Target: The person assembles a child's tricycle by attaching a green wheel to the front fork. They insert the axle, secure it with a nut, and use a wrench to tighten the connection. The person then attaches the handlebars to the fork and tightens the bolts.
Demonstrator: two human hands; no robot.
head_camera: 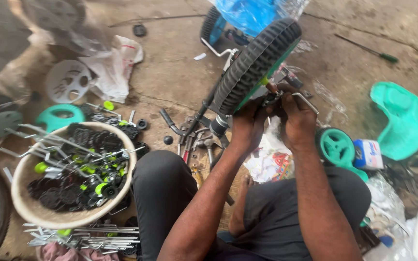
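Currently: left hand (246, 126) and right hand (293, 116) both closed at wheel (255, 65) hub | wheel likely light, stiff plastic, grippy tread | hold near axle (272, 96).

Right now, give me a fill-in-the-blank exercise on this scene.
1. Both hands, left hand and right hand, work at the hub of a black ____.
2. The round basket holds black and green ____.
3. The small teal wheel lies on the person's ____ side.
4. A green-handled ____ lies on the floor, top right.

Missing words: wheel; pedals; right; screwdriver
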